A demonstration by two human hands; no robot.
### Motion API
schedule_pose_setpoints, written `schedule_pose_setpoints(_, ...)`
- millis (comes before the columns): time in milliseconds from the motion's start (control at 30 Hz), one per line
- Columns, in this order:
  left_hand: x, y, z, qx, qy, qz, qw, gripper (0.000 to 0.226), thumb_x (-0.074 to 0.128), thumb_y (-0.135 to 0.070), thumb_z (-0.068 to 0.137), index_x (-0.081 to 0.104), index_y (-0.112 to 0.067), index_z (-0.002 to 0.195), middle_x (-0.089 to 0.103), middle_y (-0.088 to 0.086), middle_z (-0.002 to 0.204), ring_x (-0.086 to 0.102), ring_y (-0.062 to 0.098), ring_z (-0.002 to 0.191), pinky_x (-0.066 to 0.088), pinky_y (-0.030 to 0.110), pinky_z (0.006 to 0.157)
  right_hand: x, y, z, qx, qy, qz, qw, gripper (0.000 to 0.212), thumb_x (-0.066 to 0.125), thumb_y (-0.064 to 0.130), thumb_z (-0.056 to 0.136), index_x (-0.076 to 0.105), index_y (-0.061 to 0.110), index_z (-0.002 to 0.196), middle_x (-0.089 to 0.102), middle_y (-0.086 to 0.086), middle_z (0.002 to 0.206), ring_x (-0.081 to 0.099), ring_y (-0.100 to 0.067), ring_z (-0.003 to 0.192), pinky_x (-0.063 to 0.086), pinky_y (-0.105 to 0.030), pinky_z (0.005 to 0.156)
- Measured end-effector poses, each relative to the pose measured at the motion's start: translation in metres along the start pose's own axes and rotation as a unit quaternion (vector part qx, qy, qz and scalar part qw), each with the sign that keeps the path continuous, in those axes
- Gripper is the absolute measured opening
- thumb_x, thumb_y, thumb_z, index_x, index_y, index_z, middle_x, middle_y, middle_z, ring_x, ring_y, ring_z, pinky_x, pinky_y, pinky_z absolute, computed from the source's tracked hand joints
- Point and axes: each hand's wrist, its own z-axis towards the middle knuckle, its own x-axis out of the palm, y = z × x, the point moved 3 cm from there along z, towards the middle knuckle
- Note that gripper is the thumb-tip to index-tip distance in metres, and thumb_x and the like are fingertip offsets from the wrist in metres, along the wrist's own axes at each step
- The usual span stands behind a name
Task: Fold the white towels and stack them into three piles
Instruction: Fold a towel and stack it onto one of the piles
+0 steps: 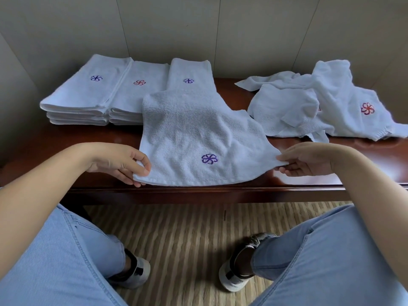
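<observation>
Pinching the two near corners of a white towel [198,138] on the table [309,180], the left hand [119,162] and right hand [306,161] start a fold. Three piles [114,93] sit behind. A messy heap [320,107] on the right waits.

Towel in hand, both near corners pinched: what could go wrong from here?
1. The towel has its far end draped over the third pile; pulling or folding may drag that pile askew.
2. The left hand and right hand hold the corners at the table edge; a slip could drop it to the floor.
3. The unfolded heap lies close by and might snag.
</observation>
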Motion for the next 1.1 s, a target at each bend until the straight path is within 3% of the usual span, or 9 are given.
schedule_pose_setpoints(200,-0.026,-0.009,-0.016,0.09,-0.033,-0.102,0.99,0.036,0.088,-0.032,0.079,0.073,-0.014,0.107,0.074,0.016,0.108,0.073,0.027,0.1,0.059,0.032,0.085,-0.015,0.002,-0.003,-0.081,-0.056,0.055,0.994,0.026,0.055,0.011,0.104,0.063,-0.001,0.127,0.071,-0.01,0.085,0.066,-0.011,0.065,0.058,-0.022,0.06)
schedule_pose_setpoints(333,-0.041,-0.017,-0.019,0.184,-0.063,-0.27,0.943,0.048,0.093,-0.028,0.067,0.076,-0.014,0.109,0.067,0.009,0.088,0.067,0.017,0.079,0.061,0.035,0.08,-0.014,0.014,-0.01,-0.186,-0.076,0.153,0.968,0.035,0.053,0.007,0.104,0.058,0.028,0.13,0.065,-0.009,0.078,0.058,-0.012,0.06,0.055,-0.022,0.056)
schedule_pose_setpoints(467,-0.045,-0.035,-0.02,0.245,-0.091,-0.403,0.877,0.019,0.076,-0.023,0.086,0.08,-0.019,0.104,0.066,0.001,0.086,0.064,0.012,0.075,0.06,0.033,0.082,-0.003,0.041,-0.02,-0.289,-0.062,0.272,0.916,0.028,0.053,0.013,0.105,0.065,0.01,0.129,0.064,-0.004,0.079,0.059,-0.009,0.065,0.056,-0.018,0.063)
schedule_pose_setpoints(567,-0.052,-0.058,-0.03,0.298,-0.125,-0.449,0.833,0.018,0.072,-0.019,0.087,0.081,-0.021,0.101,0.067,-0.001,0.084,0.064,0.01,0.076,0.06,0.031,0.086,0.003,0.065,-0.029,-0.349,-0.086,0.287,0.888,0.024,0.062,0.01,0.1,0.071,0.007,0.121,0.069,-0.002,0.088,0.066,-0.008,0.076,0.056,-0.018,0.077)
schedule_pose_setpoints(733,-0.068,-0.089,-0.046,0.353,-0.255,-0.349,0.83,0.03,0.075,-0.002,0.084,0.074,-0.014,0.111,0.075,-0.002,0.092,0.071,0.012,0.093,0.058,0.025,0.089,0.014,0.105,-0.051,-0.421,-0.234,0.058,0.874,0.035,0.066,-0.001,0.09,0.072,0.012,0.122,0.066,0.006,0.086,0.061,-0.008,0.084,0.05,-0.019,0.081)
schedule_pose_setpoints(867,-0.086,-0.117,-0.067,0.368,-0.405,-0.225,0.806,0.006,0.071,-0.016,0.095,0.074,-0.015,0.101,0.07,-0.008,0.08,0.065,0.007,0.077,0.057,0.034,0.095,0.019,0.143,-0.087,-0.438,-0.414,-0.115,0.79,0.011,0.062,0.022,0.097,0.073,0.02,0.098,0.066,-0.001,0.077,0.056,-0.016,0.073,0.044,-0.029,0.065)
schedule_pose_setpoints(933,-0.092,-0.132,-0.086,0.393,-0.454,-0.188,0.777,0.013,0.069,-0.021,0.098,0.073,-0.02,0.086,0.066,-0.007,0.069,0.062,0.01,0.065,0.06,0.036,0.084,0.021,0.161,-0.109,-0.455,-0.465,-0.166,0.741,0.019,0.057,0.024,0.099,0.069,0.012,0.089,0.067,-0.009,0.076,0.054,-0.02,0.069,0.042,-0.028,0.061)
schedule_pose_setpoints(1000,-0.095,-0.145,-0.111,0.404,-0.51,-0.122,0.75,0.024,0.065,-0.031,0.099,0.073,-0.027,0.076,0.069,-0.001,0.063,0.066,0.014,0.056,0.058,0.025,0.061,0.025,0.175,-0.134,-0.461,-0.503,-0.194,0.705,0.023,0.054,0.025,0.099,0.067,0.009,0.089,0.068,-0.01,0.075,0.061,-0.024,0.071,0.046,-0.027,0.066)
schedule_pose_setpoints(1100,-0.092,-0.161,-0.151,0.401,-0.573,-0.012,0.715,0.029,0.056,-0.042,0.1,0.067,-0.025,0.079,0.07,-0.001,0.061,0.066,0.015,0.046,0.051,0.021,0.049,0.032,0.191,-0.168,-0.487,-0.541,-0.221,0.649,0.025,0.052,0.026,0.102,0.067,0.006,0.097,0.069,-0.011,0.08,0.062,-0.036,0.081,0.044,-0.038,0.07)
